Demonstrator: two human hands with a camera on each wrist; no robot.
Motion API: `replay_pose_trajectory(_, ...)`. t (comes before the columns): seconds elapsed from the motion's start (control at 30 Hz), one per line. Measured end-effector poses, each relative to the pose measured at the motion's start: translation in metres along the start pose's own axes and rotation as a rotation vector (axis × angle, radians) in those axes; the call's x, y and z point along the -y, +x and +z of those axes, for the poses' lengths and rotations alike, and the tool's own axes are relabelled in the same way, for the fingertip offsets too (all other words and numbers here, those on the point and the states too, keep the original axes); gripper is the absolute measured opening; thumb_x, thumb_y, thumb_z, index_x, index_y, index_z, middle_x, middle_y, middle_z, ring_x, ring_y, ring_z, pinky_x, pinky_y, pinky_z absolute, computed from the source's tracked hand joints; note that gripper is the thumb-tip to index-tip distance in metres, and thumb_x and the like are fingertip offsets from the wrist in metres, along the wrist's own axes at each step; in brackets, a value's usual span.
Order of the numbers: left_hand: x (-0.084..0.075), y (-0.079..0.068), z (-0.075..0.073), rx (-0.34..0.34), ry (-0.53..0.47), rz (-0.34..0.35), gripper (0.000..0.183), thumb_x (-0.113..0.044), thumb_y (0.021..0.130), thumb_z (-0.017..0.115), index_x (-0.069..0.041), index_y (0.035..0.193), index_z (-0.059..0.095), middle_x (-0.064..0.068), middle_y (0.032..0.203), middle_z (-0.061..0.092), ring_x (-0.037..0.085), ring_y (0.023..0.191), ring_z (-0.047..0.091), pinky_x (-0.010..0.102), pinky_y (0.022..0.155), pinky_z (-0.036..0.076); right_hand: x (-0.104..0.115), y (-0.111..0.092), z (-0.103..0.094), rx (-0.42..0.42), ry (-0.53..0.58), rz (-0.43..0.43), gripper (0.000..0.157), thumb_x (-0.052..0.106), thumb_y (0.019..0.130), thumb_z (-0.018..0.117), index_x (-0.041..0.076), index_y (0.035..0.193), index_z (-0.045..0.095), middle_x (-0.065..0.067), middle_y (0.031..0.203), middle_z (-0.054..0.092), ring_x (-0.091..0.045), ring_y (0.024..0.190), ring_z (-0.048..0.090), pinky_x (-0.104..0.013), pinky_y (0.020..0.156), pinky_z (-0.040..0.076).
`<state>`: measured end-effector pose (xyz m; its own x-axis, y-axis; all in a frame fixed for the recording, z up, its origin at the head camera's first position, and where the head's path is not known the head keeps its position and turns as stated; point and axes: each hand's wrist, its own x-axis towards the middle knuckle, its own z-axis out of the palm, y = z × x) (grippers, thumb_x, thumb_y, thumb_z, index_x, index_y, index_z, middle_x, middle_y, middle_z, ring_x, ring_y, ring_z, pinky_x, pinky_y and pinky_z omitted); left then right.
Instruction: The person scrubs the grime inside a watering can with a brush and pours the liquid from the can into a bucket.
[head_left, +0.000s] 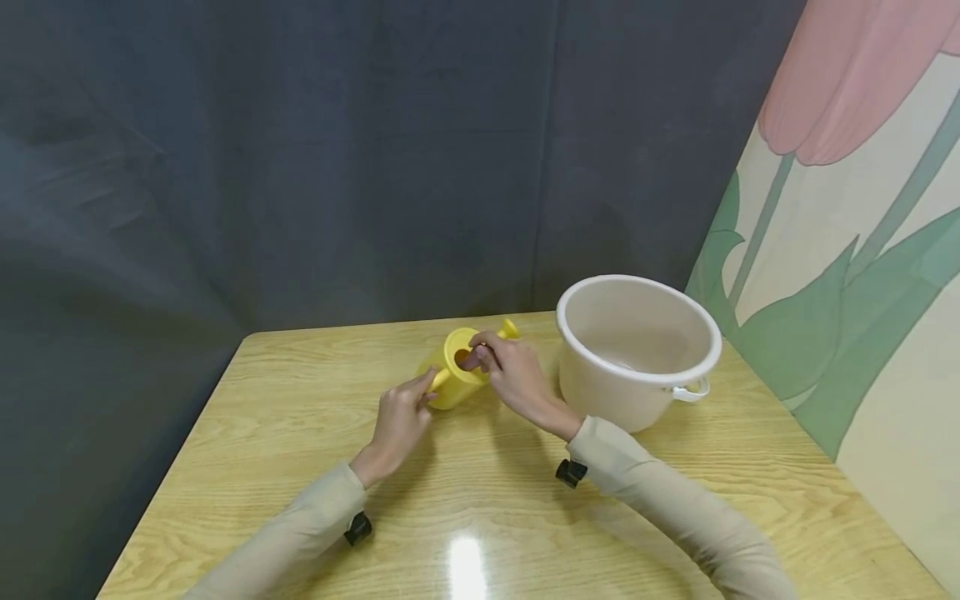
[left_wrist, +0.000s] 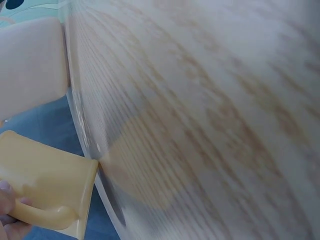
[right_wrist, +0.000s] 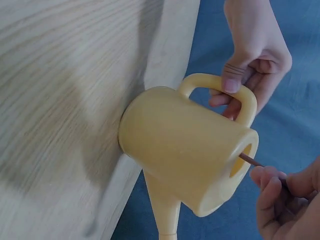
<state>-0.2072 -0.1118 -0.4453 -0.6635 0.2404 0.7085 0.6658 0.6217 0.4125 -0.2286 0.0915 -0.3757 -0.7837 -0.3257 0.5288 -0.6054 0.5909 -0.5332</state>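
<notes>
A yellow watering can (head_left: 452,395) is near the back middle of the table; whether its base touches the wood I cannot tell. My left hand (head_left: 401,419) grips its handle (right_wrist: 246,102), thumb over the top and fingers curled beneath. At the can's top opening, my right hand (head_left: 516,375) pinches a thin brown stick (right_wrist: 250,159) between thumb and fingers. The stick's far end goes into the opening and is hidden inside. The spout (right_wrist: 162,210) points away from the handle, toward the bucket side.
A large off-white bucket (head_left: 611,387) with a white side handle (head_left: 692,392) stands to the right of the can. Behind the wooden table (head_left: 285,433) hangs a dark blue curtain (head_left: 375,167). A wall painted with tulips (head_left: 832,275) borders the right side.
</notes>
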Motion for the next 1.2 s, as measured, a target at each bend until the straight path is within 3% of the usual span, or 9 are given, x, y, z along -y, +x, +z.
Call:
replay_pose_trajectory(0.33, -0.001, 0.000, 0.001, -0.004, 0.003, -0.001, 0.042, 0.020, 0.078, 0.071, 0.014, 0.119, 0.063, 0.028, 0.113, 0.066, 0.035, 0.093, 0.070, 0.036, 0.072, 0.061, 0.003, 0.004, -0.019, -0.035, 0.008, 0.007, 0.018, 0.001, 0.100, 0.053, 0.001, 0.105, 0.070, -0.007, 0.079, 0.070, -0.018, 0.064, 0.058, -0.033, 0.057, 0.048)
replay_pose_trajectory(0.47, -0.001, 0.001, 0.001, -0.009, 0.000, -0.005, 0.042, 0.020, 0.077, 0.071, 0.014, 0.118, 0.063, 0.028, 0.113, 0.066, 0.036, 0.094, 0.070, 0.036, 0.073, 0.060, 0.004, 0.007, -0.026, -0.055, -0.004, -0.021, 0.018, 0.002, 0.100, 0.053, 0.001, 0.105, 0.071, -0.005, 0.076, 0.067, -0.016, 0.062, 0.055, -0.033, 0.056, 0.046)
replay_pose_trajectory(0.63, -0.002, 0.001, 0.001, 0.004, -0.005, 0.005, 0.042, 0.020, 0.078, 0.072, 0.014, 0.118, 0.063, 0.028, 0.114, 0.065, 0.037, 0.096, 0.069, 0.037, 0.075, 0.060, 0.002, 0.005, -0.025, -0.047, -0.068, -0.095, 0.016, -0.001, 0.097, 0.057, 0.004, 0.101, 0.071, -0.004, 0.083, 0.074, -0.015, 0.060, 0.054, -0.032, 0.056, 0.046)
replay_pose_trajectory(0.8, -0.001, 0.000, 0.002, 0.006, 0.006, 0.011, 0.043, 0.020, 0.077, 0.072, 0.013, 0.118, 0.063, 0.028, 0.115, 0.065, 0.037, 0.097, 0.069, 0.037, 0.075, 0.060, -0.001, 0.002, -0.022, -0.009, -0.045, -0.161, 0.018, -0.007, 0.093, 0.058, 0.004, 0.098, 0.072, 0.000, 0.085, 0.076, -0.017, 0.063, 0.061, -0.028, 0.048, 0.043)
replay_pose_trajectory(0.97, -0.002, 0.000, 0.004, 0.001, 0.005, 0.013, 0.045, 0.022, 0.076, 0.072, 0.013, 0.119, 0.063, 0.028, 0.115, 0.065, 0.037, 0.098, 0.069, 0.037, 0.077, 0.059, -0.004, 0.001, -0.021, 0.056, -0.037, -0.167, 0.023, -0.008, 0.091, 0.059, 0.008, 0.097, 0.075, 0.002, 0.087, 0.076, -0.019, 0.070, 0.069, -0.024, 0.045, 0.039)
replay_pose_trajectory(1.13, -0.003, 0.001, 0.003, -0.003, 0.005, 0.018, 0.045, 0.022, 0.076, 0.072, 0.012, 0.119, 0.064, 0.027, 0.115, 0.065, 0.037, 0.100, 0.068, 0.038, 0.079, 0.059, -0.006, 0.001, -0.019, 0.079, -0.114, -0.179, 0.042, -0.019, 0.078, 0.054, 0.011, 0.095, 0.078, 0.004, 0.089, 0.076, -0.010, 0.064, 0.061, -0.022, 0.047, 0.040)
replay_pose_trajectory(1.2, -0.003, 0.001, 0.003, -0.002, 0.006, 0.018, 0.045, 0.022, 0.076, 0.072, 0.011, 0.118, 0.064, 0.027, 0.115, 0.065, 0.037, 0.099, 0.068, 0.037, 0.079, 0.059, -0.006, 0.001, -0.019, 0.081, -0.135, -0.184, 0.042, -0.019, 0.079, 0.056, 0.012, 0.094, 0.079, 0.004, 0.089, 0.075, -0.008, 0.061, 0.056, -0.022, 0.048, 0.041)
